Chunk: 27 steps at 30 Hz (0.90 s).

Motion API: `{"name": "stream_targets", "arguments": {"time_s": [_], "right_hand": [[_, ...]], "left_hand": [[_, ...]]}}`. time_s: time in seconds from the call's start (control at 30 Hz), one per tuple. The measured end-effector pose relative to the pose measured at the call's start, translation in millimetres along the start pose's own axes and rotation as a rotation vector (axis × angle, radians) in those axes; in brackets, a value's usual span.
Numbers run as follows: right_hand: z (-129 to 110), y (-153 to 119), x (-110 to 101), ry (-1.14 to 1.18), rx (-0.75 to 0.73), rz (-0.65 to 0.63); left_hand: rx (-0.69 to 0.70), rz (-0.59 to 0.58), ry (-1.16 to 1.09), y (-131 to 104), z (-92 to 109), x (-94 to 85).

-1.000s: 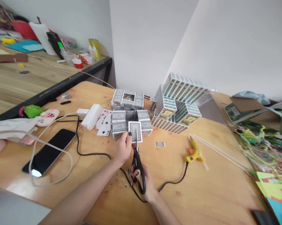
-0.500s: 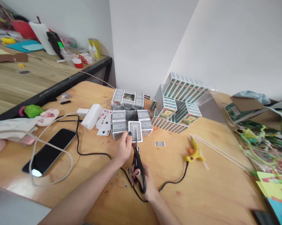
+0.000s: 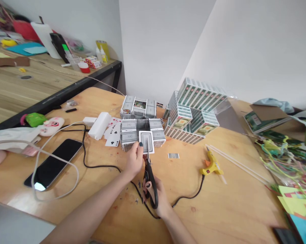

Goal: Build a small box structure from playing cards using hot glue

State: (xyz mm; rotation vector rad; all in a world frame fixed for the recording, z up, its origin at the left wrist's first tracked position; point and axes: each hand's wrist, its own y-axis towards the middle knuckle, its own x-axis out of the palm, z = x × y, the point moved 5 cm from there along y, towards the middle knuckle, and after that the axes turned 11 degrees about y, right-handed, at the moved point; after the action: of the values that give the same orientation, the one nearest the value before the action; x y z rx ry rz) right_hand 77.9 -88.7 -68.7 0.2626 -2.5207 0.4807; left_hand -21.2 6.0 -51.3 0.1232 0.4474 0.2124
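Left hand (image 3: pixel 134 159), thumb and fingers pinching one playing card (image 3: pixel 146 139), patterned back up, before a hollow block of cards (image 3: pixel 129 135). Right hand (image 3: pixel 158 195), fingers curled through black-handled scissors (image 3: pixel 149 176), metal blades at the card. Surface: glossy pale wooden table (image 3: pixel 183 223), speckled with small marks. Upon it: boxy, green-and-white stack of card boxes (image 3: pixel 201 96); yellow plastic glue gun (image 3: pixel 210 165) with black cord; smooth dark phone (image 3: pixel 55 162); loose face-up cards (image 3: pixel 113 138). Room: plain pale wall (image 3: pixel 163 40); wood-grained, black-edged second table (image 3: pixel 48 79), cluttered, at far left.
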Motion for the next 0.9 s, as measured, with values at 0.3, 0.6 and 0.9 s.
{"name": "stream_targets", "arguments": {"time_s": [0.3, 0.6, 0.9], "right_hand": [[-0.6, 0.1, 1.4, 0.0, 0.001, 0.039], [-5.6, 0.6, 3.3, -0.012, -0.006, 0.049], [-0.6, 1.4, -3.4, 0.005, 0.024, 0.07]], "left_hand": [[0.015, 0.046, 0.058, 0.4, 6.5, -4.0], [-0.015, 0.026, 0.021, 0.6, 1.1, -1.1], [-0.011, 0.033, 0.062, -0.1, 5.3, -3.5]]}}
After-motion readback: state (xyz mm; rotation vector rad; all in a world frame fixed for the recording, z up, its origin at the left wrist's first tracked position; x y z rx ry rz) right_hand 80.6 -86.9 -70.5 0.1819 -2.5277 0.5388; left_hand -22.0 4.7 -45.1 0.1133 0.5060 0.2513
